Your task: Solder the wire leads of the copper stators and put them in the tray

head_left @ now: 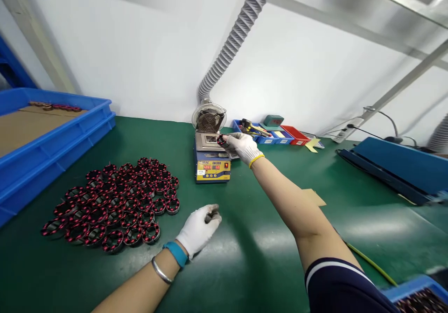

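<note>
My right hand (243, 147), in a white glove with a yellow cuff, reaches forward and grips a wound motor stator (221, 140), a small ring in black and pink. The stator is at the right side of the metal top of a blue and yellow solder pot (213, 167) with a lit red display. My left hand (199, 229), also gloved, is held low over the green table with curled fingers. Something dark shows between its thumb and fingers, too small to name. To the left of that hand lie many similar wound stators (129, 205), packed close together.
A round fume fan (209, 118) with a grey hose (238, 28) stands behind the pot. A large blue crate (70, 138) flanks the left side. Small blue bins and a red bin (294, 135) line the wall. A blue case (388, 163) lies at right, a bin of parts (423, 301) lower right.
</note>
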Motion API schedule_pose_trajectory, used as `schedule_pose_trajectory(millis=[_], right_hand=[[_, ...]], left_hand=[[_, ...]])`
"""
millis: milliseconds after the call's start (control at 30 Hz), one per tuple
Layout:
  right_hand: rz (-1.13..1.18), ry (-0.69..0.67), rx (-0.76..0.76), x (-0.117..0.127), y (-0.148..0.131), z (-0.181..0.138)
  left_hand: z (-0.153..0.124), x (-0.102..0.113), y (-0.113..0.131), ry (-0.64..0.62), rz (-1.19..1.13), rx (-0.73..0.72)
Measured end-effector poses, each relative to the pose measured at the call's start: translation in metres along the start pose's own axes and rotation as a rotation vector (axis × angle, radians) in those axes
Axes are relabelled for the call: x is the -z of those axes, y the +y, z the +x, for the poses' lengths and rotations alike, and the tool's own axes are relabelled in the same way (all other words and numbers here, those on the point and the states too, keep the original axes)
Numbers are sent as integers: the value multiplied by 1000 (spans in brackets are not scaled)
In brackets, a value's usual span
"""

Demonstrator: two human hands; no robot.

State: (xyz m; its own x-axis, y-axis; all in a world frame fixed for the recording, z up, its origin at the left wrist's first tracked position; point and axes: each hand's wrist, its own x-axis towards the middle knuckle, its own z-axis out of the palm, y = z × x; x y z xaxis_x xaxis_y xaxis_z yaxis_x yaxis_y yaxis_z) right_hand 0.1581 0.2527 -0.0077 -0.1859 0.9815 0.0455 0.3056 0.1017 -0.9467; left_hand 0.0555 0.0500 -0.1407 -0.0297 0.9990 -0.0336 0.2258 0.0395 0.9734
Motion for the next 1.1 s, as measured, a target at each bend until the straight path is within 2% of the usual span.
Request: schedule_pose_trajectory(millis=[100, 167, 233, 300, 367, 467, 533, 633, 700, 767, 800, 833, 900, 933, 967, 1033, 1100], right_hand=[[177, -100, -131, 12, 22, -19], [194, -117, -194, 22, 40, -34], [115, -99, -249, 35, 60, -50], [-69, -70, -272, 50, 80, -65], [-368, -33, -234, 64, 98, -78], [-697, 19, -156, 84, 119, -91], [-732, 52, -153, 95, 129, -96], [-724, 120, -177, 100, 138, -104], [-675, 265, -98, 90, 138, -115], [-560, 356, 100, 67, 133, -132], [-489, 332, 214, 51, 130, -141], [-421, 237, 291, 33, 126, -150], [-326, -4, 329, 0, 121, -164], [-290, -82, 322, -13, 120, -168], [-258, -129, 312, -23, 120, -170], [-198, -139, 296, -29, 125, -171], [-136, -120, 266, -24, 133, -167]], left_hand=[[-2, -1, -8, 61, 108, -97], [-6, -1, -10, 153, 289, -218], [-12, 2, -5, 285, 518, -366], [-17, 10, 6, 418, 741, -455], [-21, 22, 20, 512, 955, -423], [-22, 45, 33, 546, 1194, -265], [-19, 58, 30, 513, 1277, -210], [-15, 67, 17, 430, 1372, -214], [-13, 63, 9, 389, 1406, -231], [-12, 52, 6, 362, 1392, -251], [-12, 45, 6, 342, 1368, -264], [-11, 37, 6, 311, 1336, -274], [-10, 23, 6, 224, 1255, -290], [-10, 17, 5, 175, 1206, -294], [-10, 13, 4, 133, 1152, -296], [-10, 10, 0, 112, 1031, -289], [-13, 11, -2, 192, 920, -261]])
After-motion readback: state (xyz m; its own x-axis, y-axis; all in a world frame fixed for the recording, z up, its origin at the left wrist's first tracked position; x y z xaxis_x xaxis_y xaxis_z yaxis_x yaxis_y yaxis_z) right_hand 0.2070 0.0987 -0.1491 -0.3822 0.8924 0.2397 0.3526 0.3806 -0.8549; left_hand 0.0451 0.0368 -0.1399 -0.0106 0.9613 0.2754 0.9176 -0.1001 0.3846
